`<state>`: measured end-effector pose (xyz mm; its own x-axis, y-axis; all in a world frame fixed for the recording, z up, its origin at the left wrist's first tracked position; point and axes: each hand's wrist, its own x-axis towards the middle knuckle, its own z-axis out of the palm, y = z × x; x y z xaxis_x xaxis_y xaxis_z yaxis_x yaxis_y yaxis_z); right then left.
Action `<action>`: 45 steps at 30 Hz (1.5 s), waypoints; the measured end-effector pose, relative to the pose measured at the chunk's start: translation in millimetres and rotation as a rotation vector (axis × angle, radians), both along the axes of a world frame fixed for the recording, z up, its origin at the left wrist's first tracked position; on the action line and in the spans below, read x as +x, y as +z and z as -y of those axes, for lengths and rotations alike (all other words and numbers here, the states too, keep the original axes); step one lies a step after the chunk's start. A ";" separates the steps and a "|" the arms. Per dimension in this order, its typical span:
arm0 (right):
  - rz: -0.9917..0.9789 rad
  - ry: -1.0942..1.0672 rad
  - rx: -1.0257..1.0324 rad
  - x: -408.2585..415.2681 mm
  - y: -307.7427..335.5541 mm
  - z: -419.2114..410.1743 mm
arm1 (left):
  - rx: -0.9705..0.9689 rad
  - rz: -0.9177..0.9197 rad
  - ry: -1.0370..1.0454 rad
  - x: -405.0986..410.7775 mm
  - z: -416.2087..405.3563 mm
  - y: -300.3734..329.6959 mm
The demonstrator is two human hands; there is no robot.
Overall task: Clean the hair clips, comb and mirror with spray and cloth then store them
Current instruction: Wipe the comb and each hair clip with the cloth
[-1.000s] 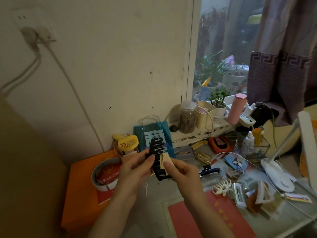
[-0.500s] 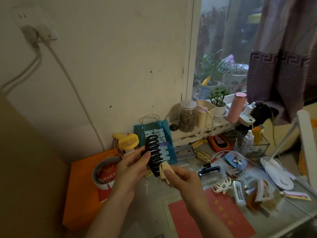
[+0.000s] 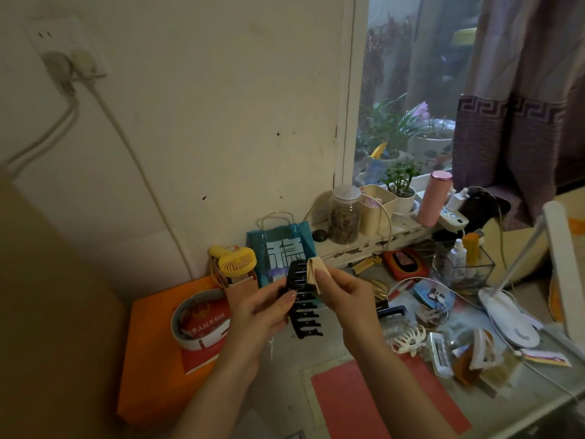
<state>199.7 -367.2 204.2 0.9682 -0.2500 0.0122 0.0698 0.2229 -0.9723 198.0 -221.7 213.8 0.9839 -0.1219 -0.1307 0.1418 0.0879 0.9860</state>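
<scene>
— Where's the black claw clip?

— Held above the orange box, pinched by the left hand; the right hand pinches a folded cloth at its top teeth.

— Risk?

— Cloth could snag a tooth — clip twists loose, I'd guess.

Right hand has slid the folded cloth from the lower-middle of the black hair clip up to its top end, now against the upper teeth. Left hand has tipped the clip so its teeth point right.
</scene>
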 end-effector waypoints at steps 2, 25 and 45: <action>0.004 0.030 0.010 -2.7 -1.5 -3.7 | 0.001 0.008 0.006 -1.4 1.2 -0.4; -0.165 0.141 0.107 -26.4 -28.7 -16.2 | -0.109 0.070 0.155 -2.5 3.0 -9.8; -0.039 0.100 0.049 -8.8 -2.7 3.3 | -0.049 0.018 0.055 -8.9 4.4 -17.2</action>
